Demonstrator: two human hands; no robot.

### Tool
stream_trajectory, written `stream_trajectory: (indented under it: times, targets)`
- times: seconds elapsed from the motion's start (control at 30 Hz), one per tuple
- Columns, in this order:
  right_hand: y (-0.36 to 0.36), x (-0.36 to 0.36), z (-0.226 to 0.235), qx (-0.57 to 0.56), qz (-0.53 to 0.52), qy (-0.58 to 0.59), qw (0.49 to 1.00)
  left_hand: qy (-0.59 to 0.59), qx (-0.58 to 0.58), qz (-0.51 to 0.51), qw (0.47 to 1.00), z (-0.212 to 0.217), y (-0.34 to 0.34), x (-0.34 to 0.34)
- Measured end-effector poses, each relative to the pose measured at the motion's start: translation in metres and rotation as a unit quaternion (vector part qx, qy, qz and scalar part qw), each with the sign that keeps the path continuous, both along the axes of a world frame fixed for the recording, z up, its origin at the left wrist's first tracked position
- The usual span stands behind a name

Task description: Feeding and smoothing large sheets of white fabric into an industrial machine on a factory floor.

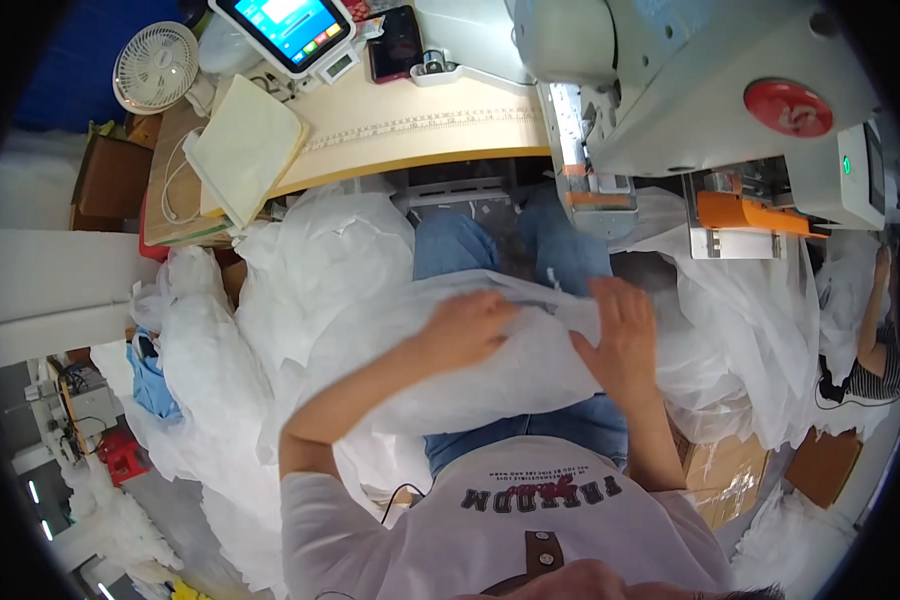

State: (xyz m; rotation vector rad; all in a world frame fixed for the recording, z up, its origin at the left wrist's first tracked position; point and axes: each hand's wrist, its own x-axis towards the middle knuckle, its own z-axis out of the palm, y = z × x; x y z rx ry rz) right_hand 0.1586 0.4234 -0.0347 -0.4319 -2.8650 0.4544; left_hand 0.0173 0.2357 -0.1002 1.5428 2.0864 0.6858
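Sheer white fabric (470, 385) lies bunched across my lap, over blue jeans. My left hand (470, 325) is on its upper part, fingers curled in and closed on the cloth, slightly blurred. To the right, my right hand (622, 340) rests against the fabric's right end, its fingers stretched out and the thumb apart. Between the two hands the upper edge of the cloth runs in loose folds. Above my right hand stands the head of a large white sewing machine (690, 100) with an orange part (750, 213) at its lower right.
A worktable (390, 145) with a printed ruler strip holds a control screen (285, 30), a phone (395, 45), a small fan (157, 68) and a pale stack of sheets (245, 150). White fabric heaps (320, 270) flank my legs. A co-worker's arm (875, 310) shows at far right.
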Motion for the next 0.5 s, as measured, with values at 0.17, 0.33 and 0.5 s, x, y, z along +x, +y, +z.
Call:
stream_trajectory:
  times: [0.17, 0.33, 0.5]
  targets:
    - [0.009, -0.009, -0.038, -0.003, 0.038, -0.045, 0.998, -0.125, -0.068, 0.073, 0.987, 0.008, -0.032, 0.064]
    - [0.003, -0.027, -0.067, -0.007, 0.064, -0.111, 0.992, -0.298, -0.115, -0.1, 0.942, 0.012, -0.042, 0.049]
    - [0.016, -0.034, -0.081, 0.003, 0.032, -0.172, 0.985, -0.014, -0.054, 0.222, 0.973, 0.0, 0.015, -0.013]
